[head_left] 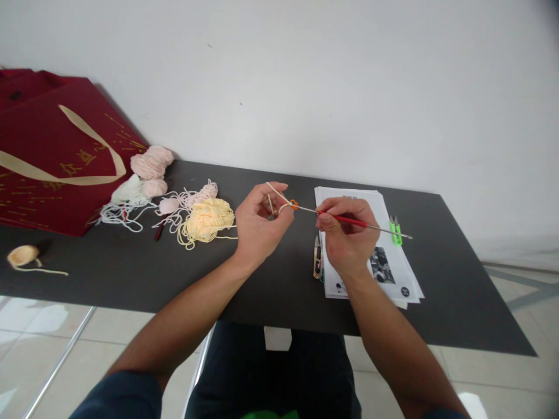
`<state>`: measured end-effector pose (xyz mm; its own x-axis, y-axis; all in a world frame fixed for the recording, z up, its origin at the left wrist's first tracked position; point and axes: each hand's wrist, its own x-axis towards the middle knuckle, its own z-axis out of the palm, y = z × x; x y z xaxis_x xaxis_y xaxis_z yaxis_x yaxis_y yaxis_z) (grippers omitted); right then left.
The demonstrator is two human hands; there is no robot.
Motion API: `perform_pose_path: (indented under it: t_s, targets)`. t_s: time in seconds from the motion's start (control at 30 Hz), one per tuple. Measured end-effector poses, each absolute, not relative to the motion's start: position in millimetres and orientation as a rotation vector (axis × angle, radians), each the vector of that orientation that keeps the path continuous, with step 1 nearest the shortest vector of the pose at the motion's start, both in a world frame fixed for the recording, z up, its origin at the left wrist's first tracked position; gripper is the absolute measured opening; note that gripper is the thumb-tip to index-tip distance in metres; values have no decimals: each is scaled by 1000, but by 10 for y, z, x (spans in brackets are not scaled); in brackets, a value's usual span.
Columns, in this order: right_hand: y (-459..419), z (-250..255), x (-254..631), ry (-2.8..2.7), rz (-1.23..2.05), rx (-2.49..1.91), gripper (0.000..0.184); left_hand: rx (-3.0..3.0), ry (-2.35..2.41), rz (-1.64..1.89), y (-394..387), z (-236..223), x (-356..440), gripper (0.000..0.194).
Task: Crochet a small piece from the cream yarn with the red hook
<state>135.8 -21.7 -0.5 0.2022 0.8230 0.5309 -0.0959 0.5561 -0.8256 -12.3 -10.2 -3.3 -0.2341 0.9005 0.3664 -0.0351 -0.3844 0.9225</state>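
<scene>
Well, the cream yarn (276, 190) is up in front of me, held above the table, running over the raised forefinger of my left hand (264, 227) and down to a small orange ring (294, 205). That hand is pinched around the yarn beside the ring; exactly which fingers press behind it I can't tell. My right hand (347, 233) grips the red-handled hook (349, 220) with thumb and forefinger, its left tip right at the ring.

To do this cleanly, I'd judge the strand wants even, light tension over that forefinger, with the pinch close to the ring so the loop can't twist. Small wrist turns should serve better than pulls, since a tight loop would snag the tip.

2 strands lead from behind my left hand towards the yellow ball (209, 220), so slack needs to come smoothly from that side. On my right, the hook's other metal end sticks out past my hand, over the printed sheets (349, 198) and near the green clip (396, 233); wide swings could catch there. Snips (317, 259) lie by the sheets' left edge. Dark tabletop shows between my forearms, which cross the near edge of the table (454, 262); beyond its far edge stands the wall (393, 116).
</scene>
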Motion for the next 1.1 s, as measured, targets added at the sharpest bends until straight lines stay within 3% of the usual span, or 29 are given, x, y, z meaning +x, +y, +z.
perform_pose_path:
  t_s: [0.3, 0.6, 0.83, 1.1]
  targets:
    - [-278, -110, 1269, -1321, 439, -818, 11, 1152, 1155, 1721, -95, 10, -110, 26]
    - [-275, -249, 1268, -1525, 173, -768, 37, 868, 980, 1688, -12, -37, -108, 36]
    - [-252, -271, 1262, -1494, 234, -750, 40, 647, 767, 1459, 21, 18, -159, 46]
    - [-231, -204, 1255, -1280, 602, -843, 17, 603, 704, 1375, 38, 29, -192, 53]
